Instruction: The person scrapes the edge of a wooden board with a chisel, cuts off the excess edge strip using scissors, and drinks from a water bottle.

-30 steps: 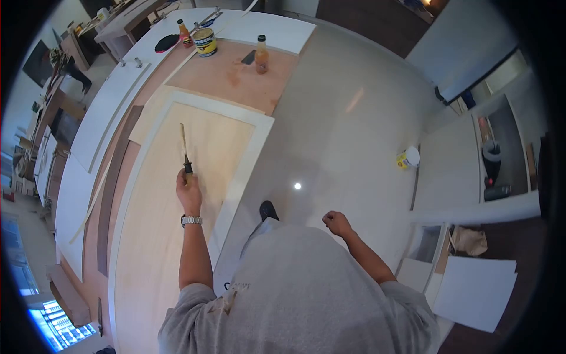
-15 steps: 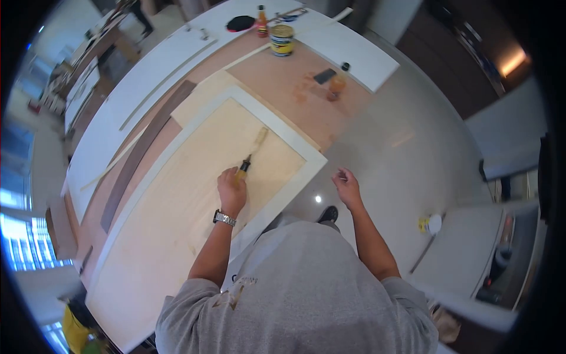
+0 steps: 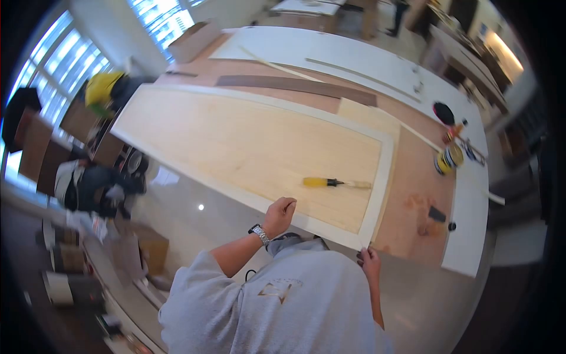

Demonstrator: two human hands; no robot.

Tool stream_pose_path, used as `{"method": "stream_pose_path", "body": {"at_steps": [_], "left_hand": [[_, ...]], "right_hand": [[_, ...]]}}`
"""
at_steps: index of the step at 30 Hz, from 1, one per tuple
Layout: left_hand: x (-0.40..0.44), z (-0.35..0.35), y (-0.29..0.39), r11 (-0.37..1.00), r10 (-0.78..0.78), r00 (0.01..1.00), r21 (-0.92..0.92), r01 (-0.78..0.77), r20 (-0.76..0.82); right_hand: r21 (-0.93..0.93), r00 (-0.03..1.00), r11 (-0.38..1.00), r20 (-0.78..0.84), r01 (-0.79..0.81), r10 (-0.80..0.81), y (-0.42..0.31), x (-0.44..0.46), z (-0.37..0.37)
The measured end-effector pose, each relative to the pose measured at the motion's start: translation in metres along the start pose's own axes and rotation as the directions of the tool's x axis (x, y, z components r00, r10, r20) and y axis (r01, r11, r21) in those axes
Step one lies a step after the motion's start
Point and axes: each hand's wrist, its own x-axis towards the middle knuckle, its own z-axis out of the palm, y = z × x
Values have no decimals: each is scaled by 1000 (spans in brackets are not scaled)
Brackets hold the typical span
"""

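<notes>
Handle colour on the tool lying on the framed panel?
Yellow handle, best seen in the head view.

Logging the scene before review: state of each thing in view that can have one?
Panel, lying flat.
Yellow-handled tool, lying on the panel, unheld.
Left hand, fingers curled, nothing visible in them.
Right hand, at the panel's near corner; grip unclear.
Can, upright; lid unclear.
Watch, worn.
Wall light, lit.
</notes>
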Motion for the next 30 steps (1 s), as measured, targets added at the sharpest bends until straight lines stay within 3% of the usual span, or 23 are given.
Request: {"method": "stream_pose_path", "body": {"at_steps": [2, 4, 6, 9, 12, 15, 18, 20, 24, 30], "left_hand": [[-19, 6, -8, 997, -72, 981, -14, 71, -178], [-28, -1, -15, 963, -270, 912, -83, 257, -308], [-37, -15, -38, 900, -433, 801, -150, 409, -414], [-35, -24, -82, 776, -630, 570, -436, 456, -527], [-24, -44, -70, 382, -882, 438, -809, 447, -174], [-12, -37, -80, 277, -848, 522, -916, 290, -91], [-2, -22, -95, 270, -846, 518, -938, 219, -123], [-1, -17, -100, 314, -854, 495, -917, 247, -160], [0, -14, -110, 323, -844, 510, -916, 236, -167], [0, -17, -114, 317, -836, 536, -900, 300, -116]], "right_hand": [[41, 995, 998, 95, -47, 42, 0, 13, -15], [151, 977, 979, 180, -140, 112, -3, 20, -20], [197, 962, 963, 239, -183, 134, -4, 30, -21], [171, 952, 968, 276, -185, 133, -12, 41, -18], [163, 950, 973, 292, -161, 108, -15, 47, -13], [53, 960, 996, 274, -66, 49, -15, 46, -20], [13, 970, 998, 239, -55, 50, -14, 46, -19], [3, 972, 999, 233, -34, 32, -13, 43, -19], [209, 975, 974, 219, -82, 35, -6, 37, -12], [123, 983, 990, 178, -73, 51, -33, 15, -10]]}}
